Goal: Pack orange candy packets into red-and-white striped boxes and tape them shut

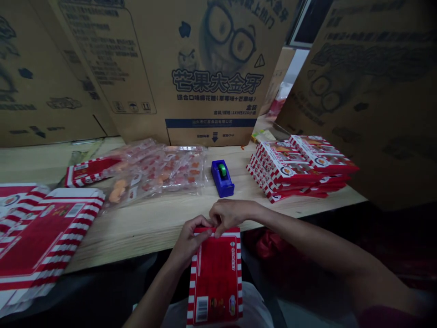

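1. We record the left hand (189, 242) clenched on the upper left corner of a red-and-white striped carton (215, 280), fingers curled over its top edge
2. We record the right hand (229, 215) grasping the same top edge from above, fingertips pressed onto it, just beside the left hand
3. We find the carton upright and slightly tilted, held in front of the near edge of the wooden table (143, 237), its lower end hanging over white cloth at the person's lap
4. We note a blue tape dispenser (222, 178) with a green roll on the table, nearest the hands but not touching them
5. We see clear plastic bags of red and orange sweets (160, 171) in a loose heap left of the dispenser
6. We see stacked red-and-white cartons (300, 164) in two piles to the right
7. We see flat carton blanks (44, 232) at far left, overlapping the table edge
8. We note large corrugated shipping boxes (205, 77) with Chinese print standing behind the table
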